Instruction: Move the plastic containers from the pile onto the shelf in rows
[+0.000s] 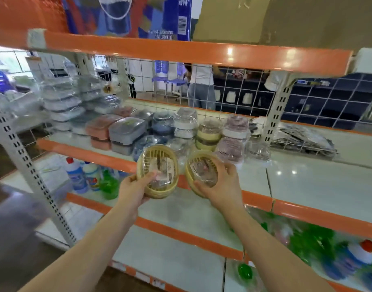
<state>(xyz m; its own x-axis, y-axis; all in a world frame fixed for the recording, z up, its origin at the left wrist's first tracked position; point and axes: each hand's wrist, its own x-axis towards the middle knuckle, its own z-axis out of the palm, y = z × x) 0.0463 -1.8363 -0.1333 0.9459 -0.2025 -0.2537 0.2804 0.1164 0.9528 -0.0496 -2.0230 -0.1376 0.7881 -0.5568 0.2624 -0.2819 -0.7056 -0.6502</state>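
Note:
My left hand grips a round yellow plastic container wrapped in clear film, its slotted bottom facing me. My right hand grips a second yellow container of the same kind. Both are held just in front of the orange front edge of the middle shelf. On that shelf behind them stand rows of wrapped containers: round stacked ones in blue, white, yellow and pink, and rectangular pink and grey boxes to the left.
Taller stacks of wrapped white trays stand at the shelf's left. Flat wrapped packs lie at the right past an upright. Detergent bottles fill the lower shelf. Boxes sit on the top shelf. A person stands behind the wire backing.

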